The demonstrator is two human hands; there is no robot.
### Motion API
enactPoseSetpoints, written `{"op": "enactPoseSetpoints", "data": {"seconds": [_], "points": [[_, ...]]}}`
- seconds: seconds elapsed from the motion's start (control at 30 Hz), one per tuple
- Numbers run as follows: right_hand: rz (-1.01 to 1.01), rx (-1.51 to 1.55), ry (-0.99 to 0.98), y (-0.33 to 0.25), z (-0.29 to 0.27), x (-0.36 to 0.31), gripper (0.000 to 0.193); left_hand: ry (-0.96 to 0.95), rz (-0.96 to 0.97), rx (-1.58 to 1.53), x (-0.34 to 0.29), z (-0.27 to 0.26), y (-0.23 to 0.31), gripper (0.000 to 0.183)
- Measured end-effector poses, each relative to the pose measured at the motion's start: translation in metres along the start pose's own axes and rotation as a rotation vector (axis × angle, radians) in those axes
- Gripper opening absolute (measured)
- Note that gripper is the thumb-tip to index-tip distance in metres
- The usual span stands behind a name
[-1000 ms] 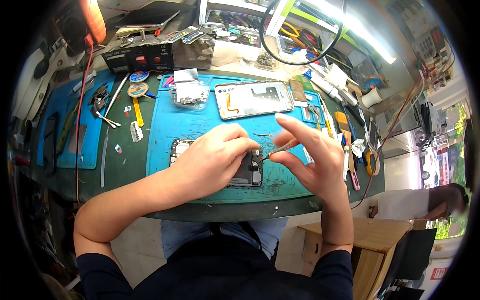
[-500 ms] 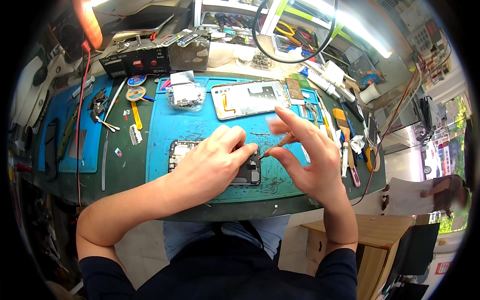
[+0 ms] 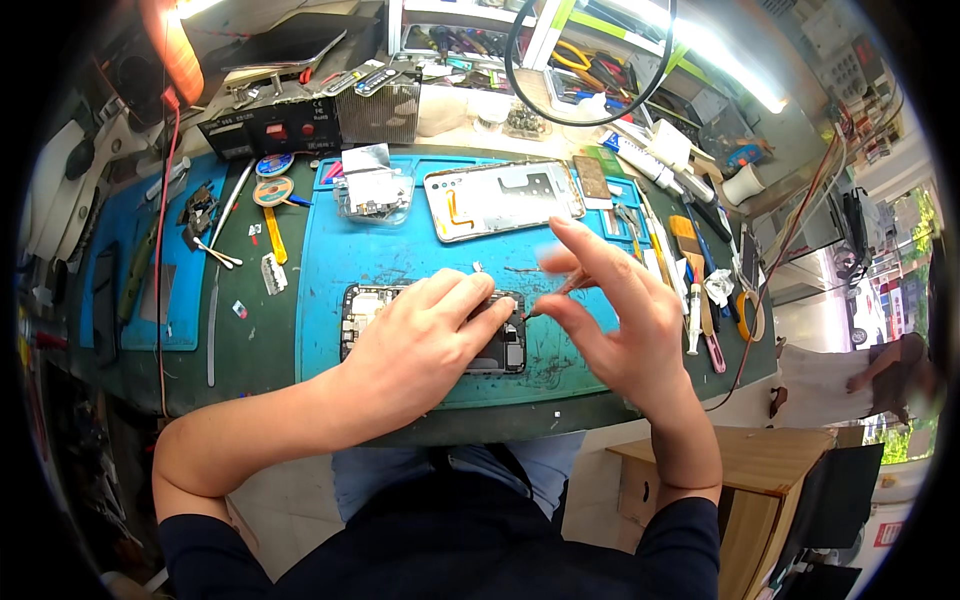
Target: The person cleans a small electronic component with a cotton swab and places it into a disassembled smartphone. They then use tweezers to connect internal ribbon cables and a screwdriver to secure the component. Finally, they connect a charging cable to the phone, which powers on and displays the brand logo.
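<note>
An opened phone [image 3: 501,356], its inner parts bared, lies sideways on the blue repair mat [image 3: 330,250]. Across its middle rests my left hand [image 3: 425,335], fingers curled and pressed together at the phone's upper right, hiding much of it. Whether a tiny part sits under those fingertips cannot be made out. My right hand [image 3: 630,325] holds a thin copper-coloured screwdriver [image 3: 573,283] between thumb and fingers, some of them smeared by motion. The screwdriver slants down leftward, its dark tip at the phone's right end.
Behind the phone lies a detached silver phone back cover [image 3: 505,200]. A clear plastic box [image 3: 375,195] of small parts stands left of it. Brushes [image 3: 688,240], tweezers and yellow-handled scissors [image 3: 743,318] lie along the right. Solder reels [image 3: 272,192] and cotton swabs [image 3: 222,256] are at the left.
Both hands keep nearly the same places, the left fingers shifting slightly. Fingers of my right hand are blurred around the screwdriver in both frames. The whole view has moved a little.
</note>
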State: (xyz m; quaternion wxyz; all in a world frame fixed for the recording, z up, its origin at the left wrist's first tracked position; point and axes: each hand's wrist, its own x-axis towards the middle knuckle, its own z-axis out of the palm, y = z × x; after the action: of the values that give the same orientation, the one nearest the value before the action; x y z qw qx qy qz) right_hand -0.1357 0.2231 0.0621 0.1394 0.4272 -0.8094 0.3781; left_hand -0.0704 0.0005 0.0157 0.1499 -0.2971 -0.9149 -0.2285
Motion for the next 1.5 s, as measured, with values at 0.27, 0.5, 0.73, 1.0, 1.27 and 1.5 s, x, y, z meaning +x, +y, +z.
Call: {"op": "enactPoseSetpoints", "data": {"seconds": [0.27, 0.5, 0.73, 1.0, 1.27, 1.5], "points": [[0.065, 0.075, -0.045, 0.001, -0.004, 0.002, 0.057, -0.045, 0.026, 0.132, 0.0, -0.003, 0.005, 0.048], [0.084, 0.134, -0.08, 0.003, -0.006, -0.001, 0.057, -0.025, -0.008, 0.042, 0.001, -0.001, 0.001, 0.045], [0.114, 0.199, -0.047, 0.001, -0.003, 0.001, 0.053, 0.008, -0.026, -0.006, 0.004, -0.001, 0.002, 0.042], [0.142, 0.164, -0.075, 0.001, -0.004, -0.004, 0.058, 0.029, -0.01, -0.007, 0.002, 0.003, -0.001, 0.045], [0.393, 0.097, 0.176, 0.018, -0.014, -0.011, 0.049, 0.023, 0.002, 0.023, 0.004, 0.005, -0.001, 0.048], [0.321, -0.522, -0.007, 0.046, -0.014, -0.042, 0.029, -0.053, 0.025, 0.064, 0.009, 0.0, -0.002, 0.05]]}}
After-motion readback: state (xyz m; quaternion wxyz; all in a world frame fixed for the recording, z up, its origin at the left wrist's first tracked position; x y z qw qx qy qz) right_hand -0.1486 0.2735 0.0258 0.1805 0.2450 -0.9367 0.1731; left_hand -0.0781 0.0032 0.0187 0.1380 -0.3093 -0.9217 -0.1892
